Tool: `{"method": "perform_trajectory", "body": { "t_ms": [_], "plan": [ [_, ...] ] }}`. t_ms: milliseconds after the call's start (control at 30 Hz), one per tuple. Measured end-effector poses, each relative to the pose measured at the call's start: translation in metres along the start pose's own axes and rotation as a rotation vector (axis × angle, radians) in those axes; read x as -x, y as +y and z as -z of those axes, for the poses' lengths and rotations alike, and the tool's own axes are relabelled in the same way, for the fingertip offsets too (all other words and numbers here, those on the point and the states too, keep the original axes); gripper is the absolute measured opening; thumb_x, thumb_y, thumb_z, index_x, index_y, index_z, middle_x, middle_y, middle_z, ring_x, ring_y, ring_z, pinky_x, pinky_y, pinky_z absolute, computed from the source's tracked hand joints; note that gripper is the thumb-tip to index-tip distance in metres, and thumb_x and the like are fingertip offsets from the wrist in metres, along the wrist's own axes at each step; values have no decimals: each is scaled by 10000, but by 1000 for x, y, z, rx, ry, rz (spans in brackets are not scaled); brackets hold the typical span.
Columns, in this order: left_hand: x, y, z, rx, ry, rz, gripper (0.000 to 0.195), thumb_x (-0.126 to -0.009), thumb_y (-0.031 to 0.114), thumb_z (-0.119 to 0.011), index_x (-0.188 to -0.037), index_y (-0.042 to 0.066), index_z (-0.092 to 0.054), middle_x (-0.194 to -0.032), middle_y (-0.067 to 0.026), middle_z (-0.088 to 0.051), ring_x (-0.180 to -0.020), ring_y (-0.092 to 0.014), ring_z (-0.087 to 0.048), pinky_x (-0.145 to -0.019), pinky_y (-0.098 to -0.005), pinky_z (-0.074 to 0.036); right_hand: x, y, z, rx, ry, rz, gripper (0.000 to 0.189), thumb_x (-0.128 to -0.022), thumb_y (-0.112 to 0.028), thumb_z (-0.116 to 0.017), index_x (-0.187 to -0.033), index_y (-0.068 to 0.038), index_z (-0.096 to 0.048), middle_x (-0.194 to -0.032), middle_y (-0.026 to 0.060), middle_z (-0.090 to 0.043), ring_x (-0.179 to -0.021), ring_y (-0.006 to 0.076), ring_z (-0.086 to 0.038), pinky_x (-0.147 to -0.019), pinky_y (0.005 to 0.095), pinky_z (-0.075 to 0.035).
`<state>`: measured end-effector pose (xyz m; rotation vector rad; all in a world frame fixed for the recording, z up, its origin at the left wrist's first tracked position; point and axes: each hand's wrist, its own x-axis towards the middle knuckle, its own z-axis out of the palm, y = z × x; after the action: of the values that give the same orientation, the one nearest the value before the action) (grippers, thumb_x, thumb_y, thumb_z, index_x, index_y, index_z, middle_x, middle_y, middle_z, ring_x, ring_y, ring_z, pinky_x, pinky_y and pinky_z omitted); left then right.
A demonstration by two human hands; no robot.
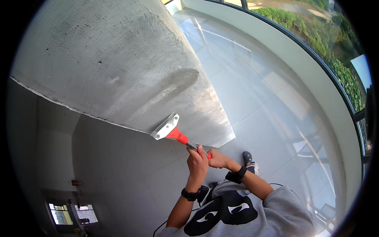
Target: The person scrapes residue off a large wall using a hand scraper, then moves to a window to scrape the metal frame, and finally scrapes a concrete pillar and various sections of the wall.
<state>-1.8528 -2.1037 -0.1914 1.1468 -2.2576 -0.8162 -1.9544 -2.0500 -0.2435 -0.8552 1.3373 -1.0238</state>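
Note:
My left hand (pixel 197 162) grips the grey metal handle of a floor-and-wall scraper (pixel 178 135). Close behind it, my right hand (pixel 218 158) is closed around the red end of the same handle. The scraper has a red neck and a wide metal head with several screws. Its blade lies at the surface of a rough grey plastered wall (pixel 127 59), near the wall's left edge; firm contact cannot be judged. A darker curved streak (pixel 177 86) marks the plaster above the blade. Chipped, paler patches run along the wall's right edge.
Glossy tiled floor (pixel 254 89) spreads to the right, up to a low white wall (pixel 296 56) under dark-framed windows. On the left is a shaded floor (pixel 127 166), with a far window (pixel 60 214) beyond. My clog (pixel 247 157) stands below the wall's corner. Black straps (pixel 189 194) circle both wrists.

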Motion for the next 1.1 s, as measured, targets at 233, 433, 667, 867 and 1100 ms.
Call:
{"method": "perform_trajectory", "body": {
  "t_ms": [233, 433, 667, 867, 1100],
  "plan": [
    [0, -1, 4, 3, -11, 8, 282, -1003, 242, -423, -1089, -22, -366, -802, -262, -585, -748, -470, -576, -607, -506, -433, -4, 20, -19, 29, 203, 162, 307, -754, -222, -622, -638, 46, -529, -503, 137, -454, -509, 178, -402, -511, 371, -401],
    [1, 18, 9, -52, -72, 61, 291, -1004, 254, -416, -1049, -27, -357, -794, -274, -586, -751, -473, -577, -601, -514, -435, 8, 12, 4, -204, -157, -1, 288, -807, -224, -599, -615, -14, -553, -494, 34, -501, -410, 119, -446, -377, 296, -339],
    [-14, 12, 1, 37, -67, -4, 315, -1003, 278, -404, -1030, -34, -373, -771, -293, -597, -734, -482, -593, -587, -525, -470, -4, 31, -4, 222, 510, 174, 259, -775, -236, -629, -743, 21, -621, -643, 243, -570, -558, 383, -545, -609, 423, -478],
    [-6, 18, 0, 128, -118, 139, 376, -1008, 318, -401, -1107, -45, -379, -773, -266, -579, -740, -466, -576, -626, -512, -446, 16, 17, -3, 233, 510, 168, 243, -788, -194, -635, -728, 39, -604, -593, 187, -575, -543, 302, -568, -581, 400, -470],
    [29, 30, 0, 400, -196, -157, 315, -995, 248, -468, -1208, 37, -371, -801, -203, -619, -773, -371, -642, -694, -418, -505, 43, 47, 8, -123, 554, 87, 286, -874, -204, -610, -674, -13, -539, -520, 0, -497, -427, 83, -462, -385, 256, -346]
  ]
}}
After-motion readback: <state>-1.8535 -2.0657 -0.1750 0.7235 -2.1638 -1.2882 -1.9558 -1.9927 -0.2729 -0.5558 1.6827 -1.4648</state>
